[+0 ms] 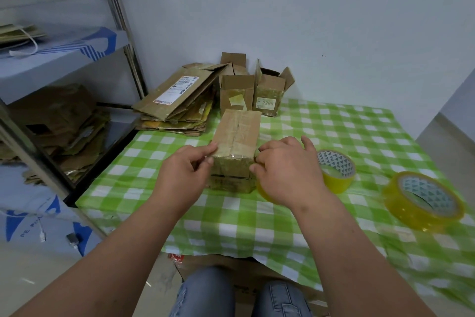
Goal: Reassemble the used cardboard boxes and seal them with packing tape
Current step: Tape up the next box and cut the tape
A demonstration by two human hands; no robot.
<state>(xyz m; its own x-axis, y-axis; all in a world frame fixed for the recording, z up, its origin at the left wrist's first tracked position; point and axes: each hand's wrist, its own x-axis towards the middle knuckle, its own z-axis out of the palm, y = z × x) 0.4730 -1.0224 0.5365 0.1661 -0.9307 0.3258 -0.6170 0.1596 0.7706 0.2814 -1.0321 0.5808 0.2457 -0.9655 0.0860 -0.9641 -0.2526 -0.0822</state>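
Here, going from nine o'clock across, a metal shelf rack (64,90) stands beside the surface (334,136), which wears a green and white checked cloth; crumpled flattened cardboard lies on the rack's lower shelf. At about eleven o'clock on the surface sits a stack of flattened boxes (177,100), the top one bearing a shipping label. Just right of it, toward twelve o'clock, two small opened boxes (267,95) stand upright against the wall with flaps raised, one marked 2290. In the middle lies the closed cardboard box (236,136), its top seam running away from the person and covered with glossy tape. The left hand (185,170) meets the box's near left corner, thumb on the top edge and forefinger curled against the side, pinching that corner. The right hand (288,170) is at the near right corner, its fingers bent against the box's edge, though whether they pinch the box or a strip of tape I cannot tell. Behind that hand, at three o'clock, a yellow roll of packing tape (336,172) stands tilted, partly hidden. Farther right, toward four o'clock, a second tape roll (424,201) lies well apart.
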